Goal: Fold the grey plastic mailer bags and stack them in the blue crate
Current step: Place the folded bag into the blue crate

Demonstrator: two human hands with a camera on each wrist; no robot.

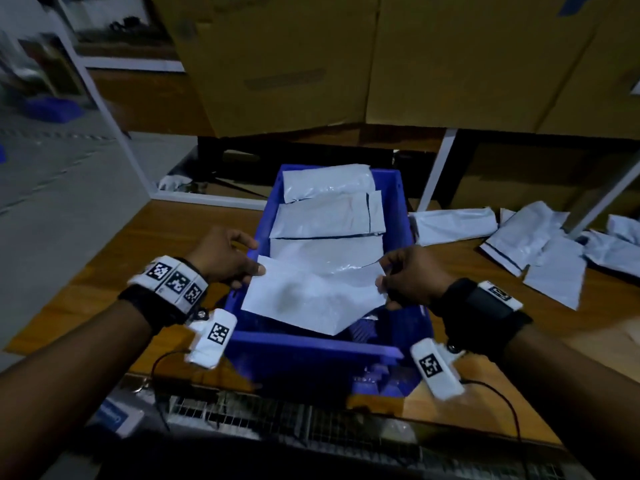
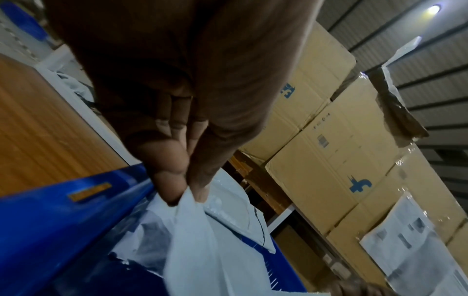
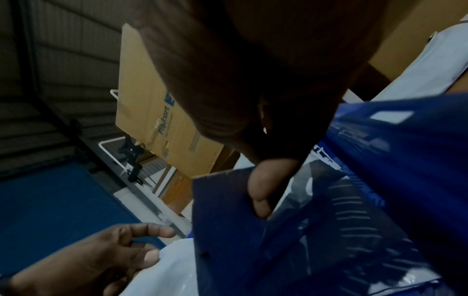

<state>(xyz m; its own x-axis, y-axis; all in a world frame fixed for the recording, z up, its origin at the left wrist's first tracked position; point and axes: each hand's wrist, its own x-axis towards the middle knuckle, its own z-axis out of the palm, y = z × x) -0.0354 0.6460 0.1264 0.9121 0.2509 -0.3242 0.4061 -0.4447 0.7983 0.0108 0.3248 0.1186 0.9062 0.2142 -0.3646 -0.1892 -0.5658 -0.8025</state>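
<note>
A folded grey mailer bag [image 1: 311,299] hangs over the near half of the blue crate [image 1: 311,351]. My left hand [image 1: 228,258] pinches its left edge; in the left wrist view thumb and fingers [image 2: 174,188] clamp the bag [image 2: 202,240]. My right hand [image 1: 405,275] pinches the right edge, its thumb [image 3: 263,192] pressed on the bag's dark underside [image 3: 228,220]. Three folded bags [image 1: 329,216] lie in a row in the crate's far half.
Several loose unfolded mailer bags [image 1: 540,244] lie on the wooden table [image 1: 138,258] right of the crate. Large cardboard boxes [image 1: 381,60] stand behind. A white metal frame [image 1: 440,168] rises past the crate's far right corner. Wire mesh [image 1: 277,420] runs below the table's near edge.
</note>
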